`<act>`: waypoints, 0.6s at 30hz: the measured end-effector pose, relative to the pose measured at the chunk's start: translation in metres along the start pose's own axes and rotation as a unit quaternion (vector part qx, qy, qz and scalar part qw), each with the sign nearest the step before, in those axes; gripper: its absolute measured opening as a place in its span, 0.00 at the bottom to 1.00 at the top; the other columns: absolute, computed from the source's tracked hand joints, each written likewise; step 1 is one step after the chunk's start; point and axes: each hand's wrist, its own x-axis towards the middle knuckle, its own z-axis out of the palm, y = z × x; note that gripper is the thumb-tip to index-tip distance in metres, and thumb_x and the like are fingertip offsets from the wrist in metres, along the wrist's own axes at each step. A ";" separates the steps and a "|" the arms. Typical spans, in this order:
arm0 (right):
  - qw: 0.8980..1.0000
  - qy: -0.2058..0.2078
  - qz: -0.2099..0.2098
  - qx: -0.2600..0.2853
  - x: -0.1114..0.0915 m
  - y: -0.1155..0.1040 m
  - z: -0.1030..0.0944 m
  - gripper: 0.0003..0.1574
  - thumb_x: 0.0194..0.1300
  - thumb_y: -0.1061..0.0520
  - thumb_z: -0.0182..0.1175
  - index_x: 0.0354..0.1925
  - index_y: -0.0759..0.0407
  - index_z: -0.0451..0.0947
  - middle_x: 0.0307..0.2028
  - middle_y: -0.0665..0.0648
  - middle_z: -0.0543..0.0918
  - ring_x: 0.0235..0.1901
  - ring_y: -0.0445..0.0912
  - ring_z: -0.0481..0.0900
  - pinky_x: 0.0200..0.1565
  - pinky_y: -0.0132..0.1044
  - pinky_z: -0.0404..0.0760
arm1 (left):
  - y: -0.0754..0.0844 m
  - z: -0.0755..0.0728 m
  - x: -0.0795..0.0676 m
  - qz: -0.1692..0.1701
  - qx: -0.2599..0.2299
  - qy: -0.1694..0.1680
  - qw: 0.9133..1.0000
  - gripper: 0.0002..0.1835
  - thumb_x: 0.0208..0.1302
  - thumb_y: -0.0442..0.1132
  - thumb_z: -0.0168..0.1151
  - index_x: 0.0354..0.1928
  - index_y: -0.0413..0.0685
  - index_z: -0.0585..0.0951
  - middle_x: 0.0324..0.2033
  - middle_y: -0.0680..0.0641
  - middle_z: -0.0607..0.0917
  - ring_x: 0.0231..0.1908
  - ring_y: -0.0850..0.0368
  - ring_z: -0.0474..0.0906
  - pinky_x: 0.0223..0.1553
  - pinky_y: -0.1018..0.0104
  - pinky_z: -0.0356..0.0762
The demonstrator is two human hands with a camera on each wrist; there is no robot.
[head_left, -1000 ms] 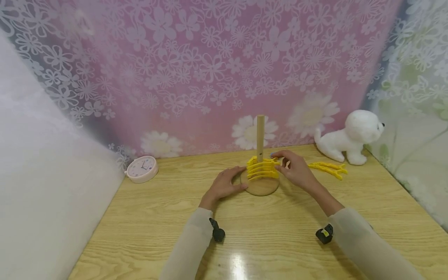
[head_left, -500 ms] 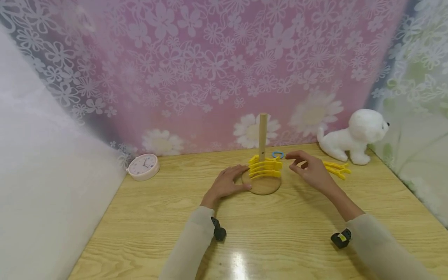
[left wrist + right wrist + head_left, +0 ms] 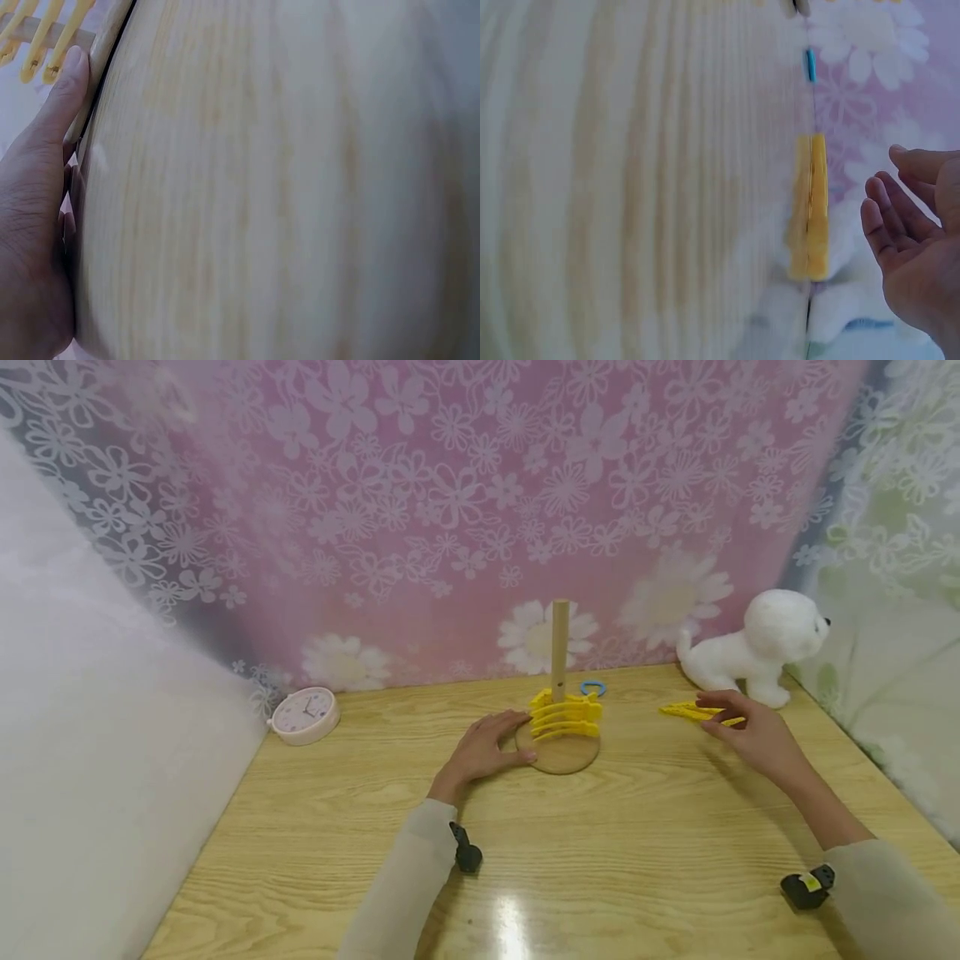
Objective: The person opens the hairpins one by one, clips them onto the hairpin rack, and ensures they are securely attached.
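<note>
A round wooden base [image 3: 564, 760] carries an upright wooden post [image 3: 560, 643]. Several curved yellow plastic pieces [image 3: 566, 720] are stacked about the post's lower part, and in the left wrist view their ends have small holes. My left hand [image 3: 486, 748] rests against the base's left side, thumb [image 3: 69, 79] at its rim and fingers reaching round behind. Over the loose yellow plastic pieces [image 3: 681, 711] on the right hovers my right hand [image 3: 753, 731], fingers loosely bent, nothing between them. The right wrist view shows it above and apart from the yellow pieces [image 3: 810, 210].
Behind the post lies a blue ring-like piece [image 3: 592, 688]. A white plush dog [image 3: 765, 652] sits at the back right, beyond the loose pieces. At the back left stands a pink alarm clock [image 3: 305, 716]. Flowered cloth [image 3: 420, 527] hangs along the table's back edge.
My right hand has left the yellow stack and moved right to above the loose pieces. The blue piece behind the post now shows fully. My left hand has stayed at the base.
</note>
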 end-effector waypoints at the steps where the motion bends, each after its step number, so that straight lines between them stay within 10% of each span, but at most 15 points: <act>1: 1.000 -0.003 0.011 0.001 -0.003 0.004 -0.004 0.25 0.74 0.57 0.66 0.65 0.63 0.78 0.55 0.56 0.84 0.40 0.26 0.75 0.36 0.20 0.78 | 0.000 0.001 0.000 -0.001 0.003 -0.001 1.000 0.42 0.67 0.72 0.59 0.80 0.75 0.61 0.80 0.55 0.61 0.80 0.53 0.51 0.80 0.47 0.44; 10: 0.990 -0.056 0.112 0.070 -0.012 0.032 -0.021 0.34 0.75 0.51 0.65 0.68 0.70 0.70 0.46 0.29 0.77 0.33 0.43 0.79 0.28 0.37 0.83 | 0.000 0.001 -0.001 -0.007 0.004 0.004 1.000 0.42 0.67 0.72 0.60 0.80 0.75 0.62 0.79 0.60 0.63 0.80 0.57 0.52 0.80 0.49 0.46; 18: 0.989 -0.065 0.124 0.034 -0.014 0.044 -0.019 0.32 0.74 0.55 0.66 0.68 0.71 0.72 0.54 0.58 0.81 0.33 0.36 0.79 0.30 0.33 0.82 | 0.002 0.002 -0.003 -0.009 -0.004 0.004 1.000 0.42 0.66 0.74 0.59 0.80 0.76 0.62 0.79 0.60 0.62 0.80 0.55 0.52 0.81 0.49 0.45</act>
